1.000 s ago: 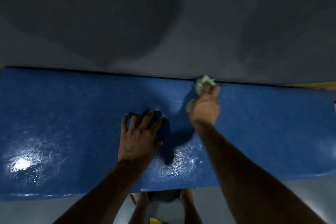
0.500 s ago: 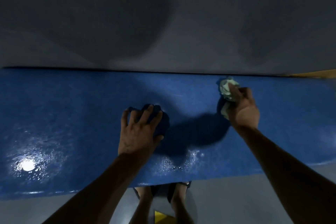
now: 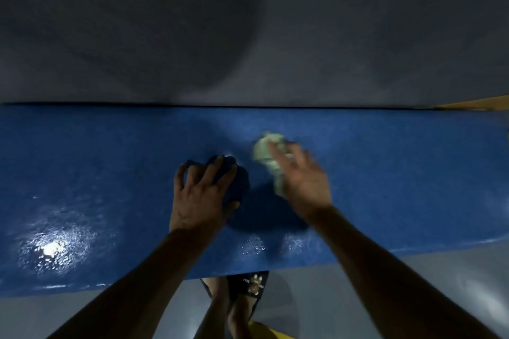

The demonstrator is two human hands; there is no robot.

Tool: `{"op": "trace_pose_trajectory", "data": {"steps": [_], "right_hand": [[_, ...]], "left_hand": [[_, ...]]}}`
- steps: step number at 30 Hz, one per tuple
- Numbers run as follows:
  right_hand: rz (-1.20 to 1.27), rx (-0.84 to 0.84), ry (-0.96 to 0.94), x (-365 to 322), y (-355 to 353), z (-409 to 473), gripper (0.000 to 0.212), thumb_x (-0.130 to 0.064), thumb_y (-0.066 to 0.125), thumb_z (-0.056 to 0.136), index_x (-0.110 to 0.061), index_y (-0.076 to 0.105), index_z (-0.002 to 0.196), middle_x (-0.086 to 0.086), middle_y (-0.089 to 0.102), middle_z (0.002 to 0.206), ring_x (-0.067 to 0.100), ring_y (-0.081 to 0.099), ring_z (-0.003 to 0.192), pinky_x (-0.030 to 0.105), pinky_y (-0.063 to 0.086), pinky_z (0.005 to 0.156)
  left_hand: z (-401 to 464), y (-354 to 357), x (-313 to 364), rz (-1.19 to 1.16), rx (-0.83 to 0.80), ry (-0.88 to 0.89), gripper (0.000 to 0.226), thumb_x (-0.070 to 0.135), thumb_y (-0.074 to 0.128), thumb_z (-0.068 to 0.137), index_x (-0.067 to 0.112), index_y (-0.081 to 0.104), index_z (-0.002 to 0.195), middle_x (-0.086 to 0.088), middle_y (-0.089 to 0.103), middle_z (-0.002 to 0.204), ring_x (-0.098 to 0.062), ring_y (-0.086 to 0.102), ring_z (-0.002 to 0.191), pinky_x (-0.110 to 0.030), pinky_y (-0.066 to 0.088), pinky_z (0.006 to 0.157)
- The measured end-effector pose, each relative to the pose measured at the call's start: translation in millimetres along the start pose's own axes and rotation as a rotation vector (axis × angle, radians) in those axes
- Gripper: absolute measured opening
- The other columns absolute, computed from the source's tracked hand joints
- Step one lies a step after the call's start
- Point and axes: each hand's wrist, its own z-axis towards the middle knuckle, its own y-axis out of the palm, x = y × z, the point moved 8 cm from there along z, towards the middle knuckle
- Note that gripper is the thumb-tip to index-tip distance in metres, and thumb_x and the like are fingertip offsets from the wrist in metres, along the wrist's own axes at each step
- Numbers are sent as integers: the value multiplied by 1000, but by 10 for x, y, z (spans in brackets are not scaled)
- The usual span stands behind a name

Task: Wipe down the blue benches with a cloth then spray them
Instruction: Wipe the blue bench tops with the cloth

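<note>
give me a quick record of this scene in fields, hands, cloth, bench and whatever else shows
surface: blue bench, glossy, with wet-looking glints
left hand: left hand spread on the bench, fingers bent, resting on a dark blue object that cannot be identified
right hand: right hand holding a crumpled pale green cloth against the bench top, motion-blurred
behind bench: grey wall
below bench: grey floor, person's feet
spray bottle: not in view

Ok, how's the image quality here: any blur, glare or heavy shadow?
Head view: the right hand and cloth are motion-blurred; the left hand is sharp. Bright glare sits on the wet bench at lower left. The wall is dim with a large soft shadow. The bench edge bows from wide-angle distortion.
</note>
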Motion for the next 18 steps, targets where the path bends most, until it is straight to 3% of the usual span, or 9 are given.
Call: {"op": "trace_pose_trajectory", "data": {"steps": [4, 7, 9, 12, 13, 16, 18], "right_hand": [[120, 104, 456, 1178, -323, -428, 74, -8, 61, 78, -33, 43, 145, 9, 44, 131, 42, 54, 103, 46, 51, 82], [159, 231, 676, 886, -208, -414, 75, -13, 53, 73, -22, 45, 146, 17, 45, 132, 45, 56, 97, 46, 49, 83], [253, 236, 623, 283, -14, -281, 77, -13, 54, 75, -20, 37, 150, 19, 44, 136, 43, 57, 99, 46, 50, 85], [356, 189, 360, -627, 159, -210, 52, -19, 49, 94, -25, 43, 146, 10, 53, 135, 30, 61, 104, 43, 54, 83], [329, 166, 241, -844, 143, -240, 53, -16, 50, 93, -20, 45, 145, 13, 53, 136, 32, 61, 105, 43, 55, 83], [197, 65, -57, -723, 85, -304, 66, -16, 50, 82, -15, 42, 148, 15, 52, 136, 32, 62, 100, 39, 57, 77], [143, 5, -47, -245, 16, -365, 65, -21, 47, 89, -26, 33, 152, 7, 48, 138, 29, 59, 107, 39, 55, 82]], "left_hand": [[-1, -40, 6, -13, 42, 1, 73, 54, 75, 66, 34, 53, 133, 3, 49, 144, -33, 42, 110, -53, 30, 105], [-9, -28, 3, -12, 40, -4, 73, 55, 75, 66, 35, 54, 132, 3, 50, 143, -32, 42, 110, -53, 30, 105], [-3, -18, -5, -13, 35, -5, 72, 56, 74, 67, 36, 53, 133, 3, 49, 143, -32, 43, 111, -54, 31, 105], [-11, -42, 14, 13, 32, 6, 61, 57, 62, 75, 36, 53, 132, 3, 47, 143, -30, 42, 113, -53, 31, 105], [-27, -59, 27, 13, 42, 9, 57, 56, 55, 77, 34, 55, 129, 3, 48, 143, -30, 42, 113, -53, 32, 105], [-44, -78, 52, -2, 51, 2, 61, 57, 51, 74, 31, 56, 129, 1, 49, 143, -32, 45, 114, -53, 32, 105], [-31, -46, 41, -10, 36, -22, 66, 56, 61, 72, 35, 52, 133, 4, 47, 145, -33, 46, 114, -54, 31, 105]]}}
